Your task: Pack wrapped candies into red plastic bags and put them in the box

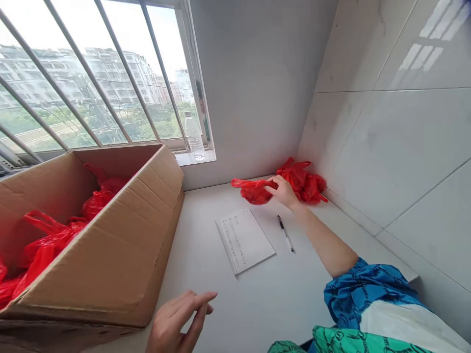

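Observation:
My right hand (283,192) reaches across the white table and grips the edge of a red plastic bag (255,195), fingers closed on it. Something rounded fills the bag, but I cannot make out what. More red plastic bags (300,176) are bunched in the corner just behind that hand. Low in the view, my left hand (182,318) hovers over the near side of the table, holding nothing, its fingers loosely stretched. Between the hands lie a notebook (250,240) with lines of writing and a black-and-clear pen (285,233).
A large open cardboard box (121,245) stands on the left, with several red bags (62,240) inside. On the windowsill is a clear plastic bottle (194,137), beside the barred window. A tiled wall (405,147) bounds the table on the right.

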`<state>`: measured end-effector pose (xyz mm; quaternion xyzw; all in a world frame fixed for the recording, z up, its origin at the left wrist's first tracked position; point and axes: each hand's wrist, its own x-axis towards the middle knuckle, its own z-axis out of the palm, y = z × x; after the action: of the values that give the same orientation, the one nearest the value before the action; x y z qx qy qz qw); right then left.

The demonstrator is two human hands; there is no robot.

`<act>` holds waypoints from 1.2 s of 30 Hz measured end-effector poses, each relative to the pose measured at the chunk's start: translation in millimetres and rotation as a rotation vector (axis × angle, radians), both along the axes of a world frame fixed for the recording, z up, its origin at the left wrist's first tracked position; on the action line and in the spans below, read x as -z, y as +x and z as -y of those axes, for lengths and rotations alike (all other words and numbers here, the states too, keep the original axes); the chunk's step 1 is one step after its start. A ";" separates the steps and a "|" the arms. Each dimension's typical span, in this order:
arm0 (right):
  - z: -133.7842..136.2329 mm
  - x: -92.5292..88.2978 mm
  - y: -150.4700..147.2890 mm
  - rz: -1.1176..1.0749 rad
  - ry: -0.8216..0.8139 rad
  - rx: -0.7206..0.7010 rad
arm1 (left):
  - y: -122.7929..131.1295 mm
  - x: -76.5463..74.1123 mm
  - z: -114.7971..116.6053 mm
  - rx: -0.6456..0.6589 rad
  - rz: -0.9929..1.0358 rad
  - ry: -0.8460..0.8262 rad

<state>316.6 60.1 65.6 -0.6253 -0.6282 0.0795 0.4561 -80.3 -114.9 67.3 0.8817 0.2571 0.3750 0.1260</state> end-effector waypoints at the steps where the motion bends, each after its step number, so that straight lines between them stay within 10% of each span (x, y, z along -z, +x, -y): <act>1: 6.3 -1.5 -9.3 -0.003 0.022 -0.074 | 2.1 -3.6 -4.0 0.002 0.007 -0.003; 9: 71.9 49.3 -69.2 0.238 -0.099 -0.396 | 50.5 -19.2 -50.7 -0.227 0.109 -0.032; 19: 102.2 57.3 -74.9 0.038 0.015 -0.381 | 106.6 43.2 -100.4 -0.244 -0.315 -0.056; 30: 96.2 51.4 -55.4 0.003 0.037 -0.206 | 73.5 39.0 -114.8 -0.400 -0.039 -0.210; 36: 102.2 57.1 -90.5 0.010 -0.019 -0.365 | 90.1 40.0 -102.0 -0.196 -0.065 -0.092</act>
<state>226.1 -42.2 8.5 -0.5057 -0.7326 0.1640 0.4250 9.8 -12.9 27.4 0.8574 0.3630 0.3444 0.1204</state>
